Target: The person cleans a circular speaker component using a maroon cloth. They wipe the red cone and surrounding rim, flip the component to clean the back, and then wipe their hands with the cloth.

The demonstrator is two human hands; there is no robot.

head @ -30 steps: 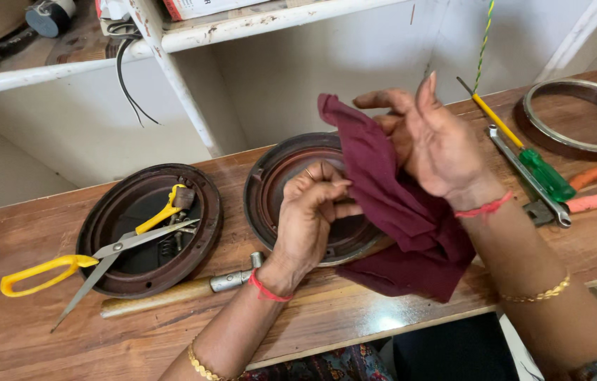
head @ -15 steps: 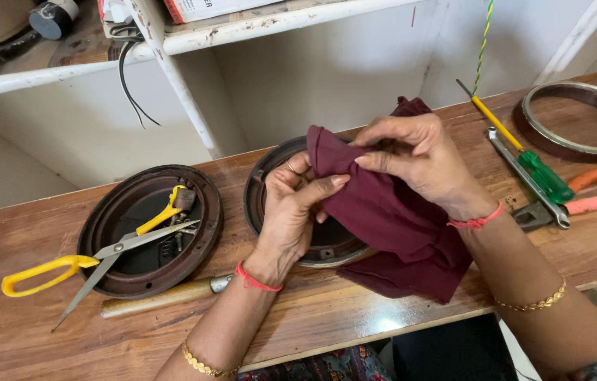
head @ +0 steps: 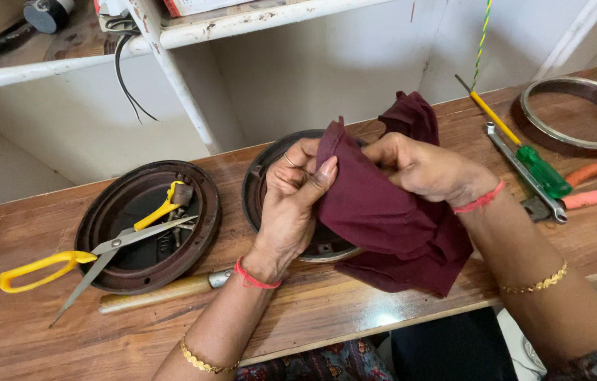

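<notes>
I see my left hand (head: 297, 194) and my right hand (head: 422, 169) both closed tight on a dark red cloth (head: 390, 212), pinching it between them. The cloth hangs down under my right hand. A round metal dish (head: 260, 185) sits just under my left hand.

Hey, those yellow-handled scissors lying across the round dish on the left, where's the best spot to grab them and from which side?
Probably by the big yellow loop handle, coming from the left. The scissors lie slanted across the dark round dish with that loop overhanging its rim above the wooden table, so fingers can slip through it. The blades are splayed open; stay clear of them.
</notes>
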